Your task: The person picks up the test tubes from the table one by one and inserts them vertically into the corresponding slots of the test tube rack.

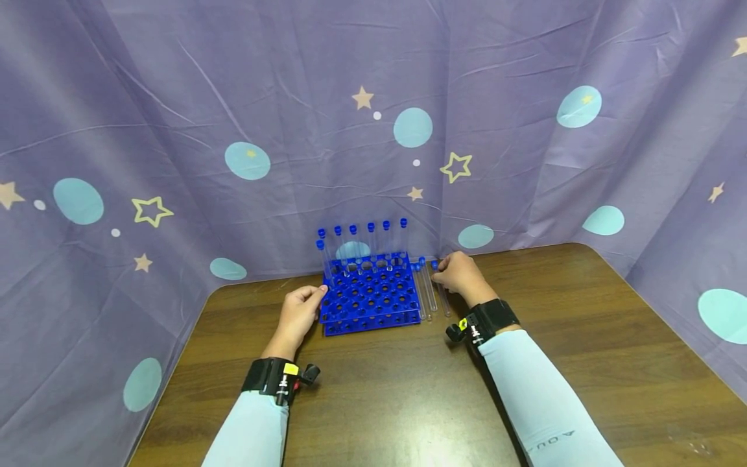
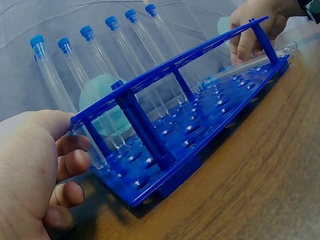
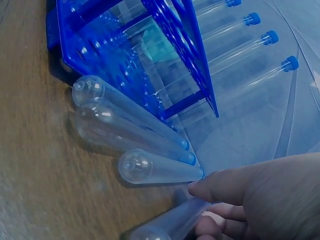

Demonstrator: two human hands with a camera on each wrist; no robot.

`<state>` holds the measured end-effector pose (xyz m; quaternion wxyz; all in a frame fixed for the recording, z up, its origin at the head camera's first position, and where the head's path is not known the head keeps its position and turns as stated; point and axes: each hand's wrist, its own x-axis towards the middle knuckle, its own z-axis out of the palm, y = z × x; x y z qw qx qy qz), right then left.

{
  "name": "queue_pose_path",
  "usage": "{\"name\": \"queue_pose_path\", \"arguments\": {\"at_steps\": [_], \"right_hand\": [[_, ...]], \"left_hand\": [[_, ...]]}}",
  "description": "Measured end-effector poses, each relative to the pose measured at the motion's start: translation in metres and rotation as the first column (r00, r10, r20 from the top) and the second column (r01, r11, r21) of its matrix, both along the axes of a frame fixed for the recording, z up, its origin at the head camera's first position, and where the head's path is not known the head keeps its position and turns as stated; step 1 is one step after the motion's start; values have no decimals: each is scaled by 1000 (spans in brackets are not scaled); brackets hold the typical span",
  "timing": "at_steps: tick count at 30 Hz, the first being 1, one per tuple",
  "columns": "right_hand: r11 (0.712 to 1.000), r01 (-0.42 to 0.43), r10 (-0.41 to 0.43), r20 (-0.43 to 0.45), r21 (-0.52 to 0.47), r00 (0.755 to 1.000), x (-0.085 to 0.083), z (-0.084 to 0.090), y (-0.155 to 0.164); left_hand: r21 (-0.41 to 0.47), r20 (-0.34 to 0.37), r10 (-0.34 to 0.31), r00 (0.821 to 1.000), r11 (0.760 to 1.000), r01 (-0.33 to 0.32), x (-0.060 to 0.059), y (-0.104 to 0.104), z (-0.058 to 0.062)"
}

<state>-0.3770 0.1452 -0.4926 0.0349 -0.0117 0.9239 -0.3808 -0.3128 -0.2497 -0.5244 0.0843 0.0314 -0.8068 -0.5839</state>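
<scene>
The left hand (image 1: 299, 316) gripped the left edge of the blue rack (image 1: 371, 295) on the table (image 1: 583, 337). The right hand (image 1: 461, 275) pinched a loose tube (image 3: 170, 225) lying just right of the rack, beside three others.

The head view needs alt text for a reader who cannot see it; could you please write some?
A person's left hand holds the left edge of a blue test-tube rack on a wooden table, while the right hand reaches loose capped tubes lying beside it. Capped tubes stand in the rack's back row, before a purple starry cloth.
</scene>
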Motion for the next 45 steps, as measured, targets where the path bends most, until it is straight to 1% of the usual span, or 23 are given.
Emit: {"name": "queue_pose_path", "arguments": {"at_steps": [15,20,26,32,33,36,39,40,45], "right_hand": [[993,0,2,-16,116,1000,3,1,-4],[988,4,1,-36,156,999,3,1,-4],[984,8,2,-54,176,999,2,0,-3],[984,-1,8,-36,177,999,5,3,-3],[985,-5,15,-53,173,999,0,-2,0],[984,-5,14,-52,179,999,0,-2,0],[985,4,6,-61,175,998,-1,-3,0],[984,10,-1,-47,179,999,4,2,-3],[982,22,-8,-71,190,997,2,1,-3]], "left_hand": [[-5,14,0,1000,1000,0,0,-1,1],[-13,9,3,1000,1000,-3,0,-1,1],[-22,20,6,1000,1000,-5,1,0,3],[-13,19,9,1000,1000,-9,2,0,3],[-11,19,8,1000,1000,-8,2,0,3],[-8,19,7,1000,1000,-6,2,0,2],[-10,20,5,1000,1000,-5,2,-1,2],[-10,19,6,1000,1000,-6,1,-1,2],[-12,16,7,1000,1000,-7,1,-1,3]]}}
